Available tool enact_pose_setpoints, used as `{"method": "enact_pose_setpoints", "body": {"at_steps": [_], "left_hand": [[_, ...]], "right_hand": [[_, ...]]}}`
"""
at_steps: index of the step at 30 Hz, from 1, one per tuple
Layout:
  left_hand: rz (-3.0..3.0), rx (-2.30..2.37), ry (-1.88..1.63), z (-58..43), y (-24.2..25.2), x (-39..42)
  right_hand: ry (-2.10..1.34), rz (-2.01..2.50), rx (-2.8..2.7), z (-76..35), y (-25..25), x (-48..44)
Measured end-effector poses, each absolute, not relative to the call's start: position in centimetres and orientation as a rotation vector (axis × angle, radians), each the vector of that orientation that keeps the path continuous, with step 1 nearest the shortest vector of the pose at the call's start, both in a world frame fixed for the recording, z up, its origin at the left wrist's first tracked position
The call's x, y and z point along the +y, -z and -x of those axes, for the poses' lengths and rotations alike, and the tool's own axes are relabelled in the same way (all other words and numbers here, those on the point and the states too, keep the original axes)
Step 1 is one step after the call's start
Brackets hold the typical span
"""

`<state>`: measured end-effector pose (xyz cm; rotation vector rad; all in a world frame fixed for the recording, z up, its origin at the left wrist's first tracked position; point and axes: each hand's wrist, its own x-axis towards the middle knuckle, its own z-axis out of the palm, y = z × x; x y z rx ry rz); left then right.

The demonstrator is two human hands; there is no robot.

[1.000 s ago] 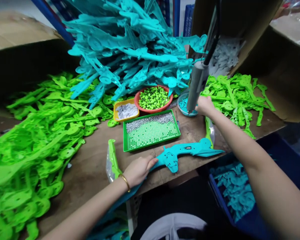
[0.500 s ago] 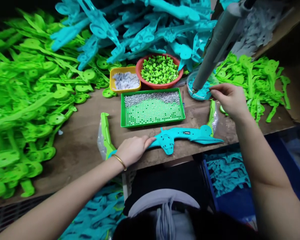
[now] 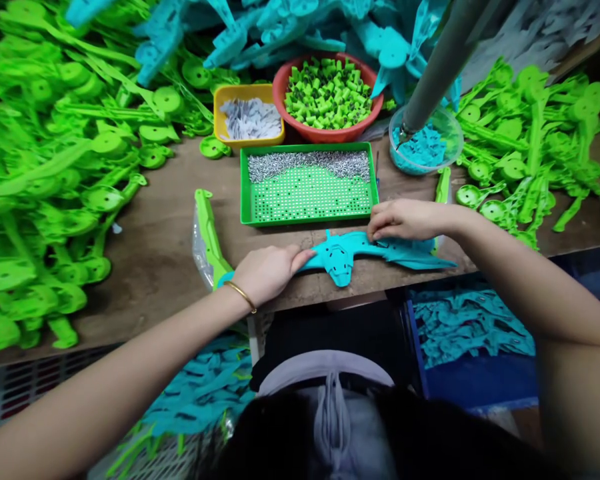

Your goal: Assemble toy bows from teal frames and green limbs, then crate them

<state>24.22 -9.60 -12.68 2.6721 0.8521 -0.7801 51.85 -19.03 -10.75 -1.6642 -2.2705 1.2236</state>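
Spanning the frame's centre, the teal part [image 3: 339, 261] is clamped in the fingers of our left hand [image 3: 269, 275]; our right hand [image 3: 405, 219] touches it, though we cannot tell whether its fingers pinch anything. Above sits a green tray [image 3: 310, 219].

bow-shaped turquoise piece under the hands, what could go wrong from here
The bow-shaped turquoise piece lies near the front edge of the table, so it might slip off if the left hand loosens. The right hand is close to the green tray and could jostle its metal pieces. The hanging screwdriver, its tip seen over the clear bowl, could knock it if swung.
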Motion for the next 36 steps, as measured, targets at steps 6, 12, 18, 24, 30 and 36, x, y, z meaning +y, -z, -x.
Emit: {"method": "enact_pose_setpoints", "body": {"at_steps": [6, 12, 18, 24, 30, 36], "left_hand": [[-2.66, 0.856, 0.751, -24.1, 12.7, -9.6], [-2.676, 0.858, 0.753, -24.1, 12.8, -9.6], [-2.681, 0.862, 0.759, -24.2, 12.6, -9.6], [-2.729, 0.895, 0.764, -23.9, 12.5, -10.5], [-2.798, 0.974, 0.779, -23.9, 12.0, -12.2], [-2.785, 0.96, 0.788, -24.6, 11.8, -12.7]], "right_hand": [[-1.265, 1.644, -2.317, -51.5, 10.3, -19.0], [-1.242, 1.686, -2.279, -51.5, 10.8, -19.3], [-1.115, 1.764, -2.146, -51.0, 11.5, -20.9], [-1.272, 2.022, -1.753, -50.0, 11.5, -22.3], [-1.293, 2.115, -1.731, -49.7, 10.8, -22.0], [-1.058, 1.941, -1.918, -48.5, 11.0, -22.6]]}}
